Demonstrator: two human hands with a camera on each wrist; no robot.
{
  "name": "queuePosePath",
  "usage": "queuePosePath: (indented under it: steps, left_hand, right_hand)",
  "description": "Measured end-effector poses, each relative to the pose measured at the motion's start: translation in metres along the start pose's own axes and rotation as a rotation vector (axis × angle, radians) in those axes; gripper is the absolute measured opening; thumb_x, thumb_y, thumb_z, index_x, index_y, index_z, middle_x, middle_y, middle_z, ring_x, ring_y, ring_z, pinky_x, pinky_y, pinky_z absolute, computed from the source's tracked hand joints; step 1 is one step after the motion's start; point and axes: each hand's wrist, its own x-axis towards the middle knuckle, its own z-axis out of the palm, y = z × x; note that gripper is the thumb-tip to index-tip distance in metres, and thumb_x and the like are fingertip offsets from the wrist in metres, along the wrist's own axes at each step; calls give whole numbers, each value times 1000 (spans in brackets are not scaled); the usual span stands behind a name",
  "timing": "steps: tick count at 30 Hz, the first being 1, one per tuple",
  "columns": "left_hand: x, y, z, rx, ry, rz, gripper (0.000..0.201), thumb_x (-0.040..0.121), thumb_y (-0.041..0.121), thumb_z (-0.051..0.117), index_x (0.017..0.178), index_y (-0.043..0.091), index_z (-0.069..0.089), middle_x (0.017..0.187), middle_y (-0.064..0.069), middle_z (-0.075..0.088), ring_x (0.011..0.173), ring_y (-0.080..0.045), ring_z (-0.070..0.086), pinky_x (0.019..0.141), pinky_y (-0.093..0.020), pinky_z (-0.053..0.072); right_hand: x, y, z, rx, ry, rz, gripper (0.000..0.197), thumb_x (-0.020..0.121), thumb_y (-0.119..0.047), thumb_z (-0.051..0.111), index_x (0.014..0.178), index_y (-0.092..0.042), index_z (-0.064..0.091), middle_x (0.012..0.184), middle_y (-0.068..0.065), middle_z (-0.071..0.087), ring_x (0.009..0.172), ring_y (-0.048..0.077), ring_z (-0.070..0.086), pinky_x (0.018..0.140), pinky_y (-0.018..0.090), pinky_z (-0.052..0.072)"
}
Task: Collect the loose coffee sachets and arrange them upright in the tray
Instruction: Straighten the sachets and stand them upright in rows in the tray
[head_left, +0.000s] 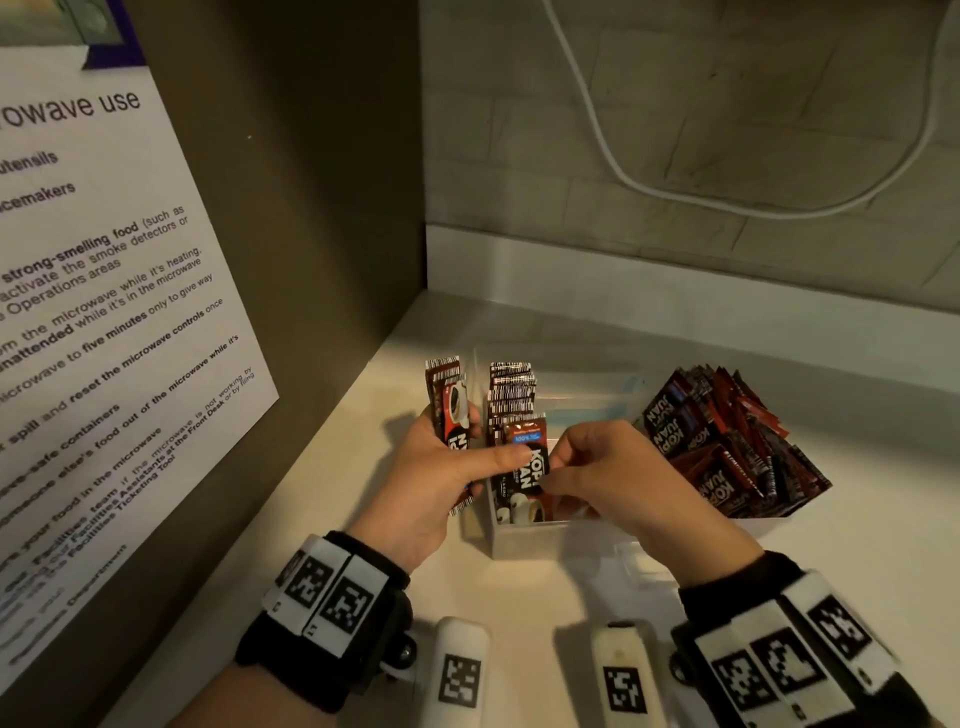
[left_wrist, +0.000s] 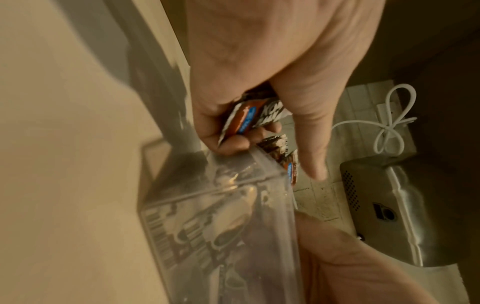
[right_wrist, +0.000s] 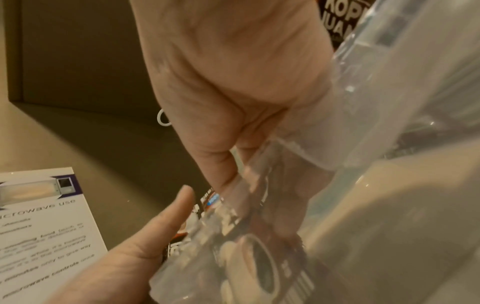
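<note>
A clear plastic tray (head_left: 530, 543) stands on the pale counter with a row of coffee sachets (head_left: 511, 389) upright in its left end. My right hand (head_left: 571, 462) reaches into the tray and pinches the right edge of the front sachet (head_left: 524, 465), which stands upright. Just left of the tray, my left hand (head_left: 457, 457) grips a small bunch of sachets (head_left: 452, 410), its thumb stretched against the front sachet. A pile of loose sachets (head_left: 727, 441) lies to the right. The left wrist view shows fingers curled round the bunch of sachets (left_wrist: 246, 117) above the tray wall (left_wrist: 221, 205).
A brown side panel with a printed microwave notice (head_left: 104, 312) closes off the left. A white cable (head_left: 623, 176) hangs on the tiled back wall. A grey appliance (left_wrist: 376, 205) shows in the left wrist view. Bare counter lies in front of the tray.
</note>
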Motion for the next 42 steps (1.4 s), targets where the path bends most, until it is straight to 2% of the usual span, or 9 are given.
queuePosePath:
  steps: [3,9,12,15,17,21,27,38,42]
  left_hand:
    - [0,-3,0,18,31,-27,43,65,-17,75,90,11,54,93,-16,74,90,-35,69,90,-53,51]
    - [2,-5,0,-1,51,-66,50,71,-13,72,116,4,58,100,-15,74,95,-32,71,92,-51,53]
    - [6,-5,0,4,60,-77,50,72,-12,73,118,4,59,101,-14,74,94,-31,71,90,-50,54]
    - [11,-4,-1,4,74,-77,49,73,-11,73,118,5,60,100,-14,74,93,-31,71,87,-49,56]
    - [16,-2,0,13,72,-75,46,74,-9,73,116,7,61,99,-13,74,92,-31,71,86,-49,56]
    - [24,1,2,31,67,-65,39,77,-4,73,112,10,63,97,-11,75,91,-31,71,87,-51,55]
    - [29,4,6,55,19,-42,29,80,-1,71,101,18,67,90,-4,76,83,-22,72,74,-37,58]
    - [15,-4,0,62,10,-53,27,82,0,70,102,18,68,93,-6,76,92,-26,71,84,-44,56]
    - [18,1,-4,96,9,-45,32,78,-2,73,104,17,67,94,-8,76,92,-31,71,85,-50,56]
  right_hand:
    - [5,3,5,-130,-9,-20,16,70,-8,76,70,-15,61,75,11,70,74,29,69,76,46,58]
    - [9,-1,9,-299,-84,-42,64,66,-29,81,122,-23,51,97,-6,63,87,12,63,80,33,55]
    - [16,-2,11,-308,-95,-93,48,68,-28,79,110,-25,57,93,-7,66,86,11,64,81,34,55]
    - [22,-4,13,-292,-114,-141,38,70,-25,78,100,-32,55,88,-16,62,81,0,59,71,18,50]
    - [27,-6,13,-269,-122,-154,40,72,-22,77,105,-32,57,92,-16,62,83,1,59,72,15,48]
    - [36,-6,13,-268,-157,-155,50,75,-18,75,121,-25,55,108,-4,65,92,13,63,85,30,53]
    - [40,-9,12,-247,-202,-133,64,79,-19,71,135,-23,41,104,-7,59,87,6,57,68,13,43]
    - [34,-3,15,-309,-316,-117,86,85,-20,66,151,-26,11,123,-1,61,107,13,58,92,25,45]
    - [32,-2,13,-224,-293,-64,70,82,-22,69,142,-22,33,120,0,63,107,15,60,97,32,47]
